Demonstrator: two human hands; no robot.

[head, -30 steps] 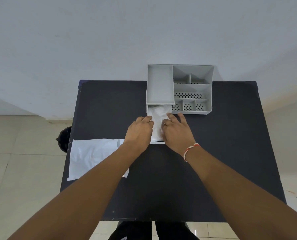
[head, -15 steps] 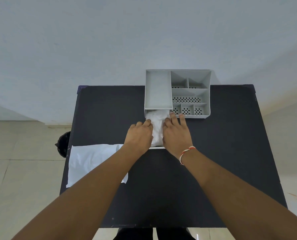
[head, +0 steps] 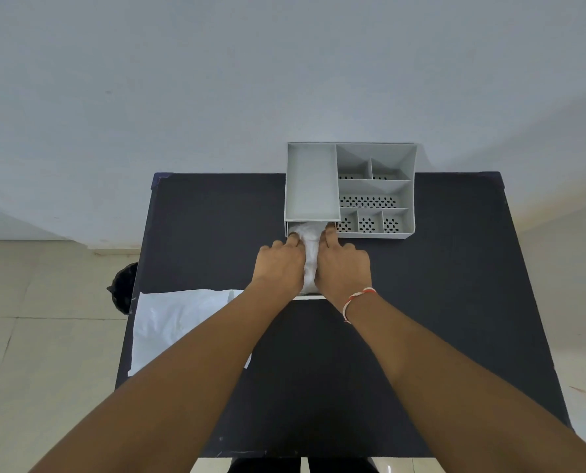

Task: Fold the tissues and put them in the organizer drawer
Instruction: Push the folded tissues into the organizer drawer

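Two hands (head: 313, 266) hiding drawer (head: 307, 297) contents

drawer (head: 307, 297): mostly hidden under both hands | flat tissue (head: 175, 322): partly under left arm | black thing (head: 124, 288): behind table edge

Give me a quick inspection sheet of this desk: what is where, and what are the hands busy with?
Surface: black rectangular table, set against a pale wall.
Job's things: grey plastic desk organizer at the far edge; its white drawer is pulled out toward the person, with a crumpled white tissue inside. A flat white tissue sheet lies at the table's left edge.
Clutter: nothing seen.
Grippers: left hand and right hand press down on either side of the tissue in the drawer.
Cables: nothing seen.
Surroundings: beige tiled floor; dark round object beside the table, unclear what.
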